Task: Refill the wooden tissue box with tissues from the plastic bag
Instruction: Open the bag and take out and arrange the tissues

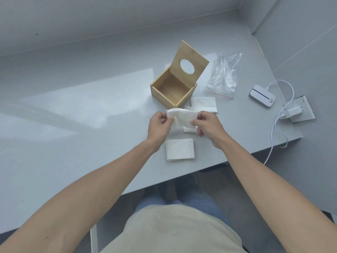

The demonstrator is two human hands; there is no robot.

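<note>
The wooden tissue box (171,96) stands on the grey table with its hinged lid (191,60) tipped up and back; the inside looks empty. To its right lies the clear plastic bag (225,73), flat. My left hand (159,126) and my right hand (207,125) pinch the two sides of a white tissue (183,117) just in front of the box, above the table. A folded tissue (179,149) lies below my hands, another tissue (204,104) lies right of the box, and a third tissue (188,129) shows partly under the held one.
A white device (261,95) with a cable (275,136) sits at the right, next to a white charger plug (293,112) in a raised socket plate. The table's front edge (200,170) runs diagonally near my body. Grey walls close the back and right.
</note>
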